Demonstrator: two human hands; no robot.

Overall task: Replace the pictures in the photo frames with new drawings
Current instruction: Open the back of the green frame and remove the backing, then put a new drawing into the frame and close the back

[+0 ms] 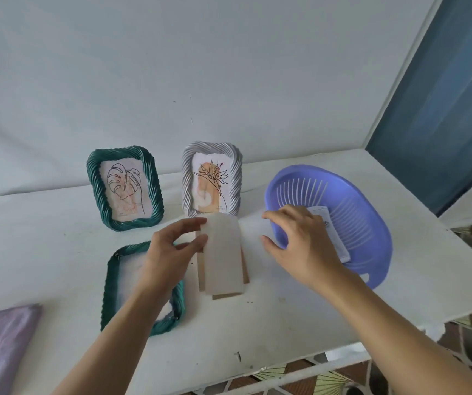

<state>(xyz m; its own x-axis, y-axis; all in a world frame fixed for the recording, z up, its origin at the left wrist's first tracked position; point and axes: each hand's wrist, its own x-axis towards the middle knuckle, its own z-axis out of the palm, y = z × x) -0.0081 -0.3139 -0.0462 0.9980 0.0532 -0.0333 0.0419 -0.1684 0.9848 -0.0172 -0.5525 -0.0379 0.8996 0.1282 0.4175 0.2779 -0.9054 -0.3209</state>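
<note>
Left fingers [196,240] pinching beige card [223,260], right fingers [281,214] spread wide — over basket [373,240] rim

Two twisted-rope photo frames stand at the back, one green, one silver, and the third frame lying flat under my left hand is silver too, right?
Not quite. The head view shows the flat twisted-rope frame under the left hand, which holds a beige card, is green, not silver. The standing green frame and silver frame are as you said.

Bare left hand [169,252], right hand [303,243], bare forearms [394,323]
</note>
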